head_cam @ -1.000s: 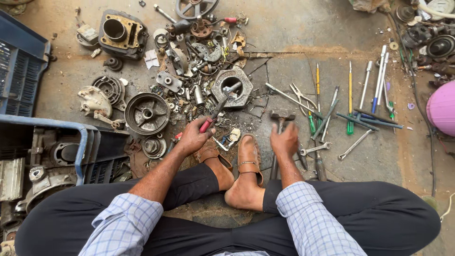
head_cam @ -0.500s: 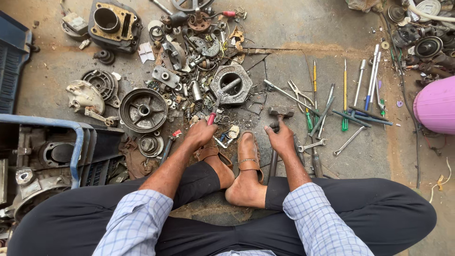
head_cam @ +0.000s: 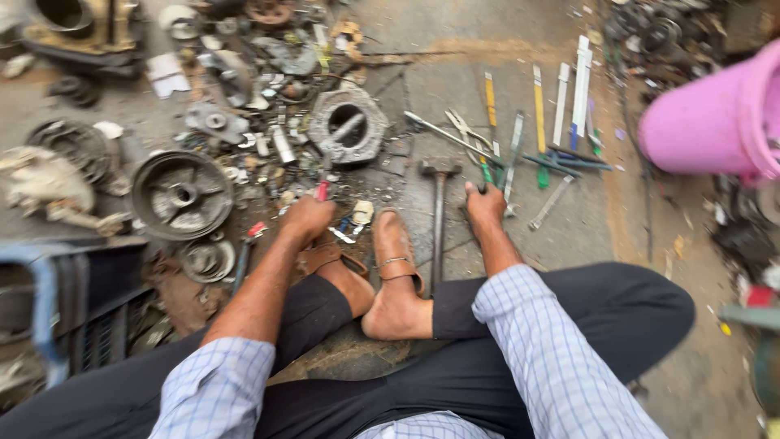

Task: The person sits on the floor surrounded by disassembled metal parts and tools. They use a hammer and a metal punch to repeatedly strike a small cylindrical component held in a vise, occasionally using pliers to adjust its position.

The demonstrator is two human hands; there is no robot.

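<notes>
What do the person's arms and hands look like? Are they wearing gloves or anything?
No gloves: both the left hand and the right hand are bare. The arms wear a light blue and white checked shirt, its left sleeve and right sleeve rolled up near the elbows. No watch or rings show.

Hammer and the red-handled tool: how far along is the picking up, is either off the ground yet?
Done: the left hand is closed around the red-handled tool among the small metal parts. In hand: the right hand rests on the ground beside the hammer, fingers spread, gripping nothing. Left: the hammer lies flat and untouched between the sandalled foot and that hand.
</notes>
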